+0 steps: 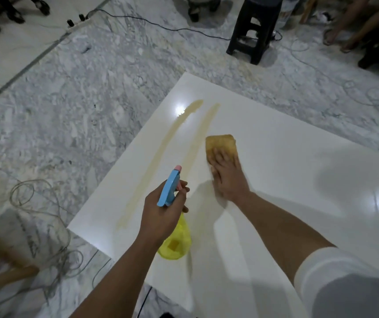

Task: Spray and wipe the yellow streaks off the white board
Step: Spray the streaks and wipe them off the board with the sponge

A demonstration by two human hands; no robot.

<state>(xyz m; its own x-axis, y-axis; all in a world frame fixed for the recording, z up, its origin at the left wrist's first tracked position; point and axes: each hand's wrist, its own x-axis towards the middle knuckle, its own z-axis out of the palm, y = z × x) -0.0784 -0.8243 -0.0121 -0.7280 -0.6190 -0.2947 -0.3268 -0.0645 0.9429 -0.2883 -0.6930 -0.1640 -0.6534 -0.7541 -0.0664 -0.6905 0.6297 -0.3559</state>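
Nearest to us, both bare forearms reach forward from the bottom edge over the white board (287,138), which lies flat on the marble floor (69,111); the right arm shows a white sleeve (317,269) at the elbow; our left hand (161,212) is curled round the neck of the spray bottle (174,244), held above the board's near left part, with fingers wrapped at the pink trigger below the blue spray head, whose pink nozzle points away from us toward the streaks; the bottle's body is translucent yellow and hangs below the hand, but we cannot tell how much liquid it holds; a little farther on, our right hand (227,177) lies flat, fingers straight and together, pressing down on the near end of a yellow-brown cloth (221,145) on the board; just left of the cloth run two long yellow streaks (161,152), side by side, slanting from the near left toward a bright light reflection; beyond the board's far corner stands a black stool (252,31), with cables trailing over the floor.
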